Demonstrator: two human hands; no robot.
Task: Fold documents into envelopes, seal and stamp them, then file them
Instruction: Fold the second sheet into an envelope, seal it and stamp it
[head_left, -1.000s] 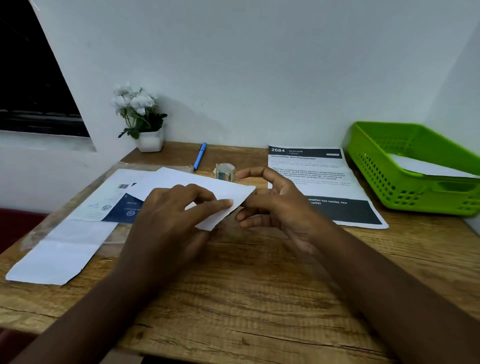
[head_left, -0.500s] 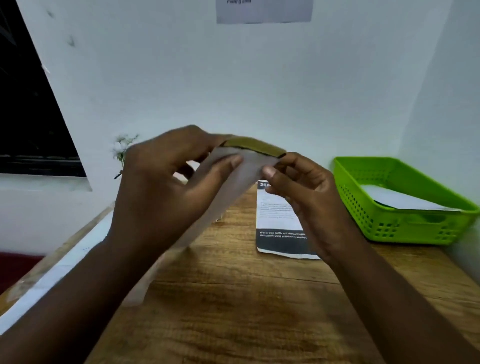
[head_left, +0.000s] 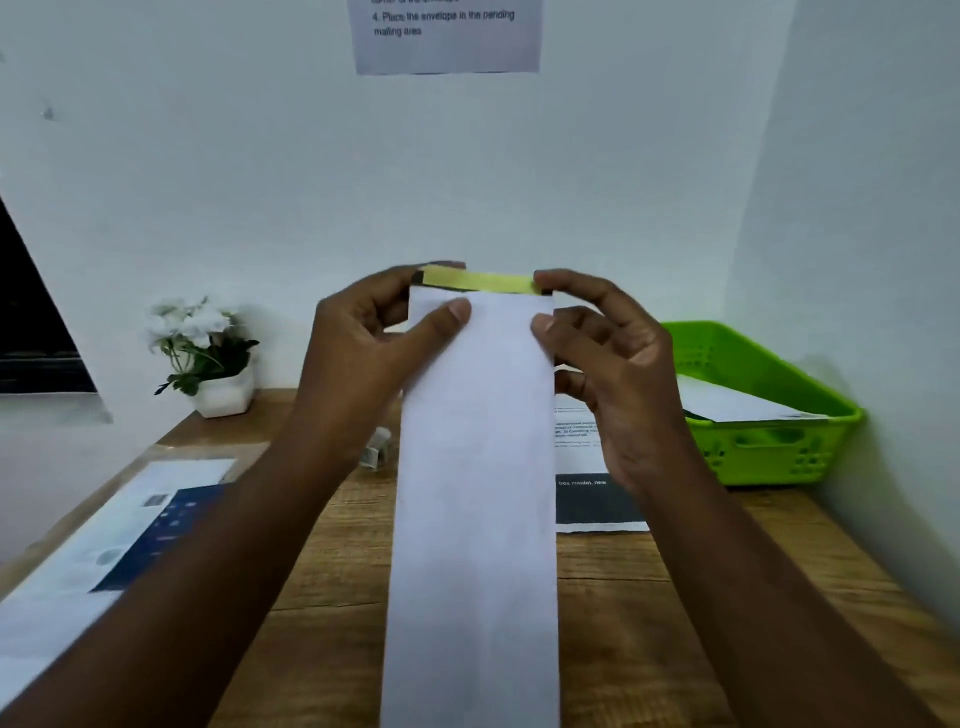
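Observation:
A long white envelope (head_left: 475, 493) is held upright in front of me above the wooden desk, its short end up. A yellow strip (head_left: 480, 281) runs across that top end. My left hand (head_left: 374, 343) pinches the top left corner, thumb on the near face. My right hand (head_left: 613, 358) pinches the top right corner by the end of the yellow strip. A printed document (head_left: 584, 457) with a dark band lies on the desk behind the envelope. A green basket (head_left: 769, 447) at the right holds white paper.
More papers (head_left: 109, 551) lie at the desk's left edge. A small tape roll (head_left: 376, 452) sits behind my left arm. A white pot of flowers (head_left: 208, 353) stands at the back left. A notice sheet (head_left: 447, 36) hangs on the wall.
Both hands lifted the envelope off the desk and turned it upright, short end up. The yellow strip came into plain sight. My view tilted up toward the wall.

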